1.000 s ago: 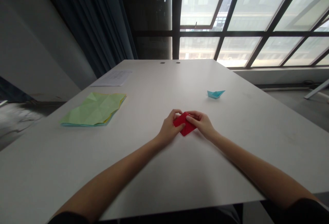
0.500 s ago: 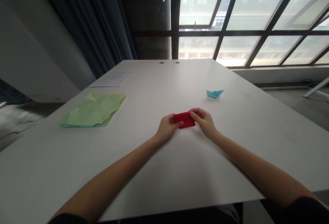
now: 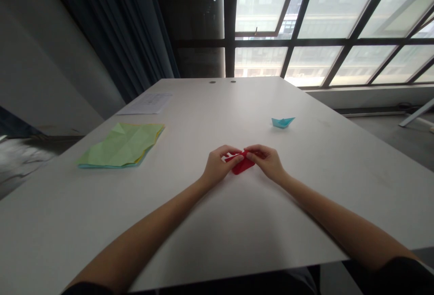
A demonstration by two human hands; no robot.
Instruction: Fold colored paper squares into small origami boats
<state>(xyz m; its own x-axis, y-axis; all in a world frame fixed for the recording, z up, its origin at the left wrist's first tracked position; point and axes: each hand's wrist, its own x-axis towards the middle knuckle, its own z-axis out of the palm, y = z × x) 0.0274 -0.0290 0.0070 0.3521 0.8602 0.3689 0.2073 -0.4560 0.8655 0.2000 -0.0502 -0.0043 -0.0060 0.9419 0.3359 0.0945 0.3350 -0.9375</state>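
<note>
A small folded piece of red paper (image 3: 241, 166) is held between my two hands near the middle of the table. My left hand (image 3: 219, 163) pinches its upper edge, with the thumb across the front face. On the other side, my right hand (image 3: 266, 160) grips the top right part between thumb and fingers. Both sets of fingertips come close together at the top edge and cover part of the paper. Beyond my right hand sits a light blue folded paper boat (image 3: 282, 123), touched by neither hand.
A stack of creased sheets, green paper (image 3: 124, 146) on top with yellow and blue below, lies on the left of the white table (image 3: 210, 114). Behind it is a printed white sheet (image 3: 146, 104). A dark blue curtain (image 3: 132, 28) and windows stand beyond.
My left hand has moved its thumb and fingers up to the paper's top edge, next to the right fingertips. The red paper has tilted, its lower edge now slanting.
</note>
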